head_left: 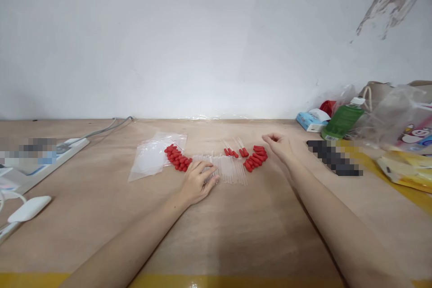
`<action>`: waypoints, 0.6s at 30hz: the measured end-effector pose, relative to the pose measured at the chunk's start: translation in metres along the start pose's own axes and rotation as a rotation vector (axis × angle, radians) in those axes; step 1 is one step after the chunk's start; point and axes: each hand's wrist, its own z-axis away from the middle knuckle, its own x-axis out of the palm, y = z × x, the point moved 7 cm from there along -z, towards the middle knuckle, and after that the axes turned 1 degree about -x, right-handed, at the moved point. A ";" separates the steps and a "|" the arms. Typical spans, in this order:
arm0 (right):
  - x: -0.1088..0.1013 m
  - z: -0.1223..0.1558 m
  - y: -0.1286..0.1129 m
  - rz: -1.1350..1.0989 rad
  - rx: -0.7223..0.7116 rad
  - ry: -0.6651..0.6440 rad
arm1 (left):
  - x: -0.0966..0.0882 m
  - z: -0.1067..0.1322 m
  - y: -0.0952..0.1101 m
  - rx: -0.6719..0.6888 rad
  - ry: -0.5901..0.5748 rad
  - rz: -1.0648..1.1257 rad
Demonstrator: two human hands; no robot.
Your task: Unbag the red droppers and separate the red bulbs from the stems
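Note:
Several clear glass droppers with red rubber bulbs lie in a row across the wooden table [236, 234]. One cluster of red bulbs [177, 158] is at the left, another cluster of red bulbs [256, 157] at the right, with clear tubes [231, 170] between them. My left hand [198, 182] rests on the tubes with fingers spread flat over them. My right hand [278, 145] hovers just right of the right-hand bulbs, fingers loosely curled and apart, holding nothing.
Clear zip bags [153, 155] lie left of the droppers. A white power strip [64, 150] and a white mouse-like device [29, 208] sit far left. A green bottle [341, 121], tissue pack [308, 121] and plastic bags [400, 119] crowd the right.

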 end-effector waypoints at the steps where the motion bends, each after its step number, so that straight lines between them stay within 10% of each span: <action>1: 0.004 0.002 -0.009 0.048 -0.011 -0.020 | -0.001 0.000 0.000 -0.010 -0.001 -0.018; 8: 0.056 0.017 -0.055 0.747 -0.052 -0.362 | -0.001 0.003 -0.003 -0.022 -0.104 -0.016; 18: 0.050 0.011 -0.060 0.722 0.108 -0.337 | 0.011 0.008 -0.009 -0.044 -0.259 0.023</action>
